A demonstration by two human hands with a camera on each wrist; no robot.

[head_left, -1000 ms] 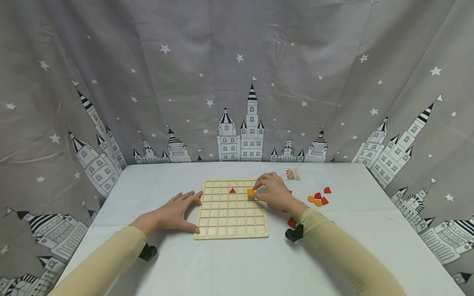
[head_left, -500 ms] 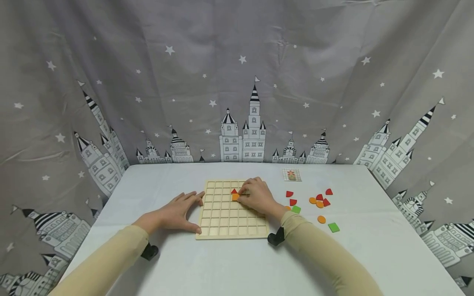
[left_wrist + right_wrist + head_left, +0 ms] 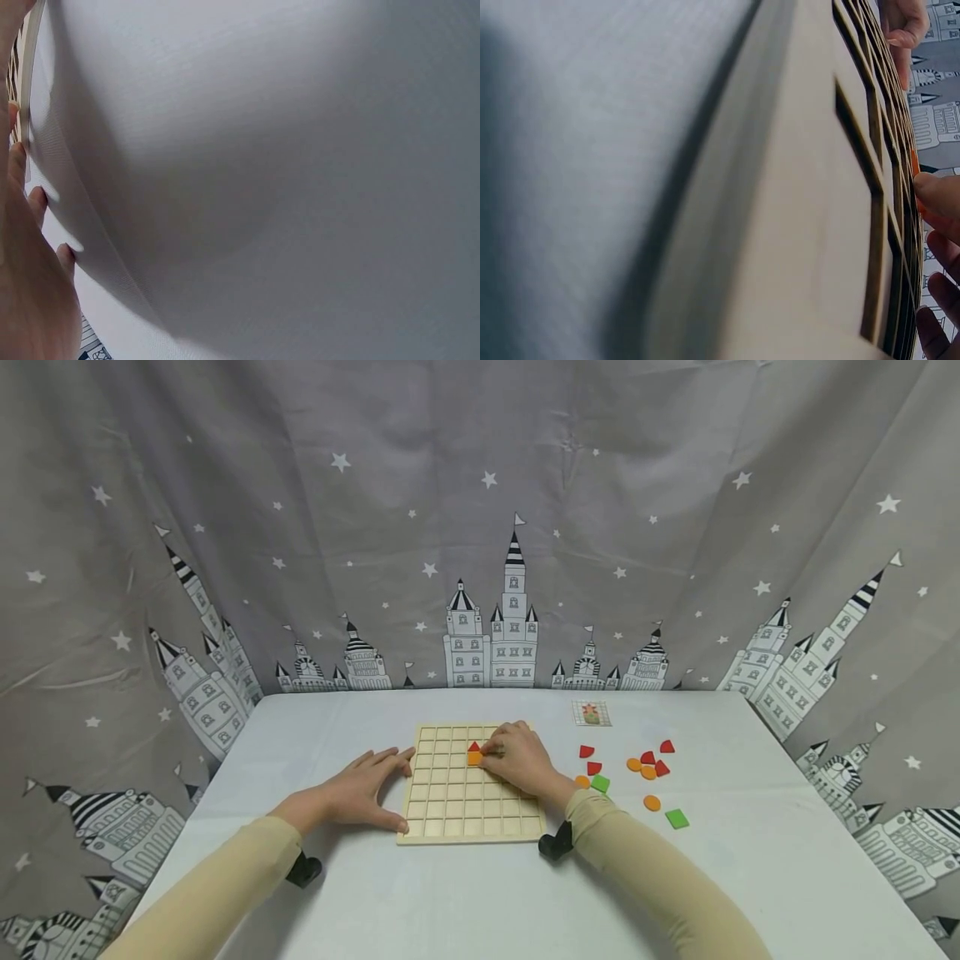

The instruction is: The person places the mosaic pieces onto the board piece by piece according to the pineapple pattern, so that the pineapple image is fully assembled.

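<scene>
The right hand (image 3: 519,758) rests on the grid board (image 3: 469,814), fingertips seemingly pinching an orange tile (image 3: 475,758) just below a red triangle (image 3: 474,747). The left hand (image 3: 358,791) lies spread flat against the board's left edge on the counter (image 3: 465,893).

Pale wooden grid board (image 3: 468,802) on a white table (image 3: 465,893). On the board: one red triangle (image 3: 473,747), one orange square (image 3: 474,758). Toward the table's right edge: red, orange and green pieces (image 3: 649,772). Backdrop curtain (image 3: 375,527): grey, white stars, black-and-white castles. Sleeves (image 3: 225,885): beige.
</scene>
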